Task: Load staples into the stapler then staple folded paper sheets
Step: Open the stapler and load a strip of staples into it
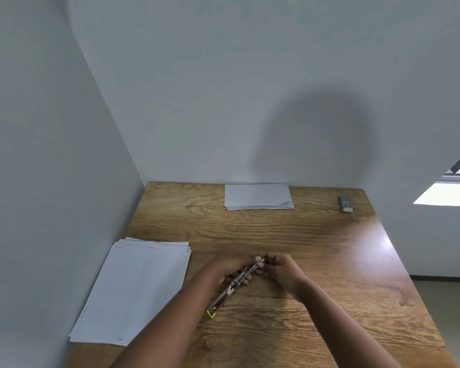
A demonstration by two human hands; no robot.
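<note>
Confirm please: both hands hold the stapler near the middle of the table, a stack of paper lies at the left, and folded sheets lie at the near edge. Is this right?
One detail is wrong. The head view shows the folded sheets at the far edge, against the wall, not the near edge. The left hand and right hand do hold the stapler, and the stack of paper lies left.

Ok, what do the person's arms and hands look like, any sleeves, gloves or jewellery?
Both forearms are bare as far as the frame shows, with no sleeves visible. The left hand and right hand wear no gloves. No watch, ring or bracelet is apparent, though the fingers are too small to check closely.
</note>
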